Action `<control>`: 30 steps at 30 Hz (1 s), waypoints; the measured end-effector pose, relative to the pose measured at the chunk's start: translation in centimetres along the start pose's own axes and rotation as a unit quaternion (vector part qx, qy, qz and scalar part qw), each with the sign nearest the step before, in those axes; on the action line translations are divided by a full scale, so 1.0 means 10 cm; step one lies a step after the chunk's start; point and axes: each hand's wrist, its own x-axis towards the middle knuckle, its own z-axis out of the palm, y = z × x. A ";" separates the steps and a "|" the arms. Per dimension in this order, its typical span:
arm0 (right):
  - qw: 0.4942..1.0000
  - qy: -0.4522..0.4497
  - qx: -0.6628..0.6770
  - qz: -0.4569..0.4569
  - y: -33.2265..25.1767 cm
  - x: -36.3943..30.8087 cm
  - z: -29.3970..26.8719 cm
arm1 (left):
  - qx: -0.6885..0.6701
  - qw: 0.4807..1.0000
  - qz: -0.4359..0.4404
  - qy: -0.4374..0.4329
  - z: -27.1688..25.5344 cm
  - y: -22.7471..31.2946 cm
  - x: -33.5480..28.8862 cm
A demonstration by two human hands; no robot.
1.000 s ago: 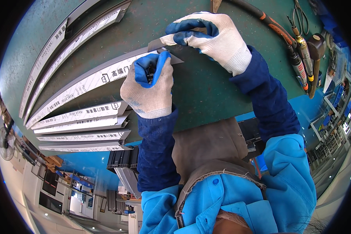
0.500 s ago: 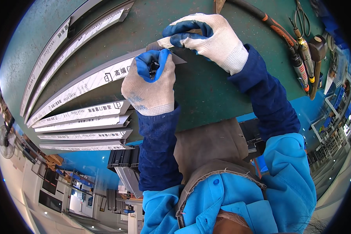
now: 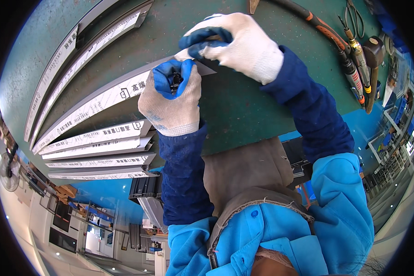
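Note:
Both my hands wear pale knit gloves with blue-coated palms. My left hand (image 3: 172,99) is curled closed, with small black parts (image 3: 175,81) showing in its hollow. It rests over the end of a long grey profile (image 3: 101,99) covered in printed white film. Just beyond it, my right hand (image 3: 237,43) has its fingers and thumb curled together close to the profile's pointed end (image 3: 208,69). A pale sliver shows beneath those fingertips; I cannot make out whether it is film or glove.
More film-covered profiles (image 3: 96,138) lie fanned at the left of the green table (image 3: 244,117), with others (image 3: 85,62) farther back. At the right are a mallet (image 3: 374,51), screwdriver-like power tools (image 3: 358,57), an orange-and-black cable (image 3: 324,30) and scissors (image 3: 354,20). A fan (image 3: 9,170) stands far left.
Both hands have shifted slightly to the left, the right one also a little away from me. The black parts remain in my left hand.

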 end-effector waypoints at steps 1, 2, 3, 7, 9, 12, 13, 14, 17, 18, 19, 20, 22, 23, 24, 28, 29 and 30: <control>1.000 0.000 -0.020 -0.014 0.00 0.00 0.00 | 0.000 1.000 -0.001 0.004 0.01 0.00 0.00; 1.000 -0.001 -0.018 -0.016 0.00 -0.01 0.02 | 0.003 1.000 -0.002 0.005 0.00 -0.02 0.00; 1.000 -0.002 0.002 0.001 0.03 -0.04 0.01 | -0.001 1.000 0.002 -0.001 -0.01 -0.04 -0.01; 0.997 -0.007 0.054 0.053 0.07 -0.11 -0.06 | -0.021 1.000 0.012 -0.019 -0.01 -0.05 -0.03; 0.999 -0.006 0.030 0.020 0.02 -0.05 -0.02 | -0.029 1.000 0.000 -0.011 -0.01 -0.04 -0.02; 1.000 -0.004 0.005 -0.013 0.00 -0.03 -0.01 | -0.036 0.999 -0.010 -0.003 -0.01 -0.02 -0.01; 1.000 -0.002 0.020 0.007 0.01 -0.07 -0.04 | -0.049 0.999 -0.022 -0.007 -0.02 -0.01 -0.01; 0.999 -0.002 0.035 0.026 0.04 -0.12 -0.07 | -0.059 0.998 -0.035 -0.009 -0.03 -0.01 -0.02; 0.996 0.001 0.064 0.066 0.06 -0.16 -0.10 | -0.083 0.995 -0.059 -0.015 -0.03 -0.01 -0.03; 0.998 -0.003 0.051 0.039 0.05 -0.14 -0.10 | -0.072 0.996 -0.051 -0.018 -0.03 0.00 -0.02; 0.999 -0.008 0.038 0.012 0.04 -0.12 -0.09 | -0.062 0.997 -0.042 -0.021 -0.02 0.00 -0.01; 0.999 -0.012 0.025 -0.015 0.03 -0.10 -0.08 | -0.051 0.998 -0.034 -0.023 -0.02 0.00 0.00; 0.999 -0.017 0.014 -0.044 0.03 -0.10 -0.08 | -0.038 0.999 -0.025 -0.023 -0.04 -0.01 0.02; 0.998 -0.034 0.055 -0.013 0.04 -0.14 -0.09 | -0.066 0.996 -0.040 -0.036 -0.07 -0.02 0.04; 0.994 -0.052 0.093 0.019 0.06 -0.20 -0.13 | -0.097 0.993 -0.057 -0.048 -0.09 -0.03 0.05; 0.981 -0.063 0.172 0.068 0.12 -0.42 -0.28 | -0.233 0.962 -0.112 -0.088 -0.25 -0.13 0.14; 0.982 -0.046 0.178 0.047 0.11 -0.42 -0.29 | -0.304 0.938 -0.136 -0.095 -0.36 -0.21 0.20; 0.982 -0.029 0.185 0.026 0.10 -0.41 -0.30 | -0.374 0.908 -0.158 -0.102 -0.46 -0.28 0.26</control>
